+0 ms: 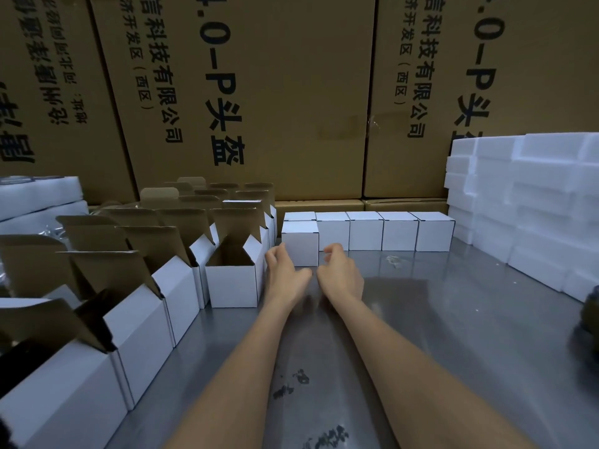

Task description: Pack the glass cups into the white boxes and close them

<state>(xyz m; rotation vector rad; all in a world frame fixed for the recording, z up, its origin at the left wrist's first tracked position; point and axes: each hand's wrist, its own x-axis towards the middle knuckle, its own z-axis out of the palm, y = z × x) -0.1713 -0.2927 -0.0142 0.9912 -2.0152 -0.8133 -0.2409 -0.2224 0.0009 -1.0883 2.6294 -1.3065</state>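
Now we see six closed white boxes (366, 230) along the bench's (453, 319) far edge. Our left hand (283, 270) and right hand (340, 270), fingers loosely curled, flank the nearest closed box (299, 243); whether they touch it, we cannot tell. Open boxes (231, 280) line the left edge.

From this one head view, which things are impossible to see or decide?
- Contents of the closed white boxes: lids shut.
- Glass cups: none visible; the flaps of the open boxes hide most interiors.
- Left hand and right hand beside the front closed box: seen from behind, so fingertip contact is unclear.
- Dark object: cut by the right edge.
- Items far left: blurred, cut off.
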